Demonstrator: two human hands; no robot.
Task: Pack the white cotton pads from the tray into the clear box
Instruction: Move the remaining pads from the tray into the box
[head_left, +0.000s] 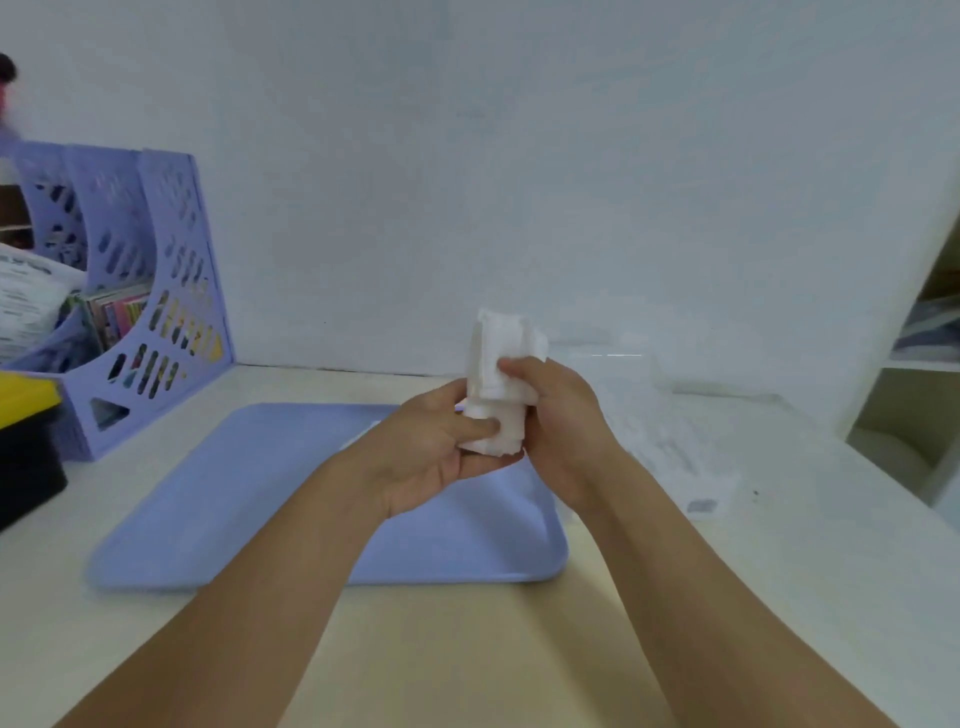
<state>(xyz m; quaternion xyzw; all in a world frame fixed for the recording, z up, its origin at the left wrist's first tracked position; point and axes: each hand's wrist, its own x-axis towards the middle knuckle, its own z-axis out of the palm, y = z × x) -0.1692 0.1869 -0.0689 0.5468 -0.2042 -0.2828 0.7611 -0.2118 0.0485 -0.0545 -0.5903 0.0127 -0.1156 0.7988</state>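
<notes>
A stack of white cotton pads (498, 358) is held upright above the far right part of the light blue tray (270, 499). My left hand (441, 447) cups the stack from below, thumb pressed against its lower front. My right hand (556, 410) grips the upper part of the stack from the right. The tray surface that shows is bare. The clear box (628, 384) stands on the table just right of my hands, faint against the white wall, with what looks like white pads inside.
A purple perforated file holder (150, 291) with booklets stands at the back left, with a black and yellow case (26, 441) in front of it. White printed paper (691, 462) lies to the right of the tray. A shelf unit (914, 364) stands at the far right.
</notes>
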